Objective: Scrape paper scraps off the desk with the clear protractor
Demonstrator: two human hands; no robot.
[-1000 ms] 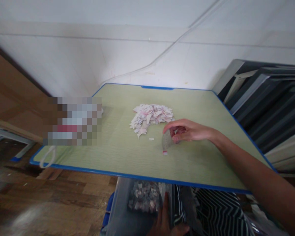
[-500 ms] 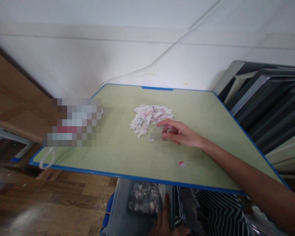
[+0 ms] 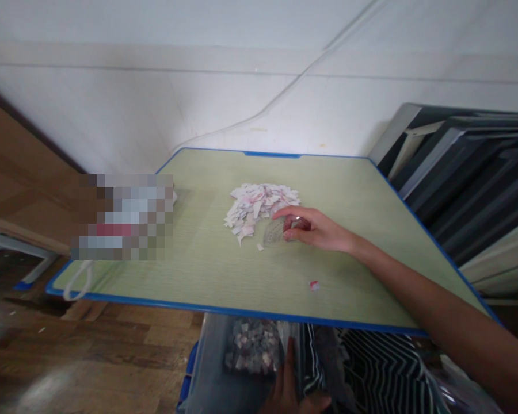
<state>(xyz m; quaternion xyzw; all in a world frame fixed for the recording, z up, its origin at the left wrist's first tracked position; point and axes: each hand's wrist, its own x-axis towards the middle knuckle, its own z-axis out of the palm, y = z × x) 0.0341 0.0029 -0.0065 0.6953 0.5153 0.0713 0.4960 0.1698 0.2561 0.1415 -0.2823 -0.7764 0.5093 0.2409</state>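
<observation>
Over the table, my right hand [image 3: 326, 231] pinches a clear plastic protractor [image 3: 273, 232] between thumb and fingers. Its curved edge is close to the front right of a pile of torn white and pinkish paper scraps [image 3: 261, 204]. One small scrap [image 3: 259, 247] lies just left of the protractor, and a red-and-white scrap [image 3: 314, 285] lies nearer the front edge. Below the table, my left hand [image 3: 287, 388] grips the side of a translucent plastic bin [image 3: 205, 374], fingers inside and thumb outside. Scraps [image 3: 252, 345] are heaped in that bin.
The green table [image 3: 190, 270] has a blue edge and stands against a white wall. On its left lies a blurred-out object [image 3: 132, 213] with a white loop [image 3: 78, 282]. A cardboard box [image 3: 26, 178] is at the left; dark panels [image 3: 470, 178] lean at the right.
My right hand has tilted the protractor up slightly at the pile's edge. A small scrap now shows beside it. My left hand stays at the bin, and the view has shifted slightly.
</observation>
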